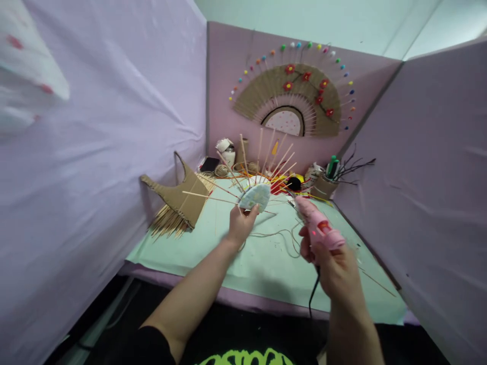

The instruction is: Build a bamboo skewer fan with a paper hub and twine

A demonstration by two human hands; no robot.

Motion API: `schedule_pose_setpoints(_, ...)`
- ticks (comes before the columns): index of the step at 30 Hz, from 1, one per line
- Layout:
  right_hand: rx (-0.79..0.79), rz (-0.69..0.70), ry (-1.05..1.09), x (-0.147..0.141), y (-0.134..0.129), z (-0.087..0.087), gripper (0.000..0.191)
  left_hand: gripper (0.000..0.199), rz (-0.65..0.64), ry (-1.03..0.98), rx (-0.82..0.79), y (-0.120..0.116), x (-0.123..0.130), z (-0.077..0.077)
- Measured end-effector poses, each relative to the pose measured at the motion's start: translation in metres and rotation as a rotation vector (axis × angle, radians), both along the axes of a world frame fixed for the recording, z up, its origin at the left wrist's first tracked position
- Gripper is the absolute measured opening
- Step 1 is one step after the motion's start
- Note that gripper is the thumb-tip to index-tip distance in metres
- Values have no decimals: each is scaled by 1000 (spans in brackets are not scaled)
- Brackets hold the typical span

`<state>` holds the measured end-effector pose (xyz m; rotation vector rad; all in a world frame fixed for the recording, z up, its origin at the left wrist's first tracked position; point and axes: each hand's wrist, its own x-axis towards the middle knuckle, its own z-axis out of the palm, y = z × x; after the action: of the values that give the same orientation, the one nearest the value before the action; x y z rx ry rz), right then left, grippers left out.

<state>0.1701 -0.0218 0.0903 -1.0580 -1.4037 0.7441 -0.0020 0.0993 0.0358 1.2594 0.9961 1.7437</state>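
Note:
My left hand (243,223) pinches the lower edge of a light blue patterned half-round fan base (254,196) and holds it above the table. Several thin wooden sticks (261,152) spread out from its curved edge like rays. My right hand (335,263) is wrapped round the grip of a pink hot glue gun (321,228). Its nozzle end points up and to the left, apart from the fan base. A small red light shows on the gun's side, and a dark cord hangs from its bottom.
A finished cardboard fan (258,96) with red flowers hangs on the back panel. Cut cardboard (186,197) lies over a bundle of sticks (171,223) at left. At back right, a holder (323,187) carries green markers and dark twigs. Loose twine (279,233) trails across the green tabletop (266,274).

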Motion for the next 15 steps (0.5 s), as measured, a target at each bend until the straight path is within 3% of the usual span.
schedule_pose_setpoints(5, -23, 115, -10, -39, 2, -12, 33, 27, 34, 81, 44, 3, -2, -9)
schedule_pose_setpoints(10, 27, 57, -126, -43, -2, -26, 35, 23, 37, 179, 89, 4, -4, -12)
schedule_pose_setpoints(15, 79, -1, -229, -44, -7, -28, 39, 20, 41, 161, 119, 0, -3, -11)
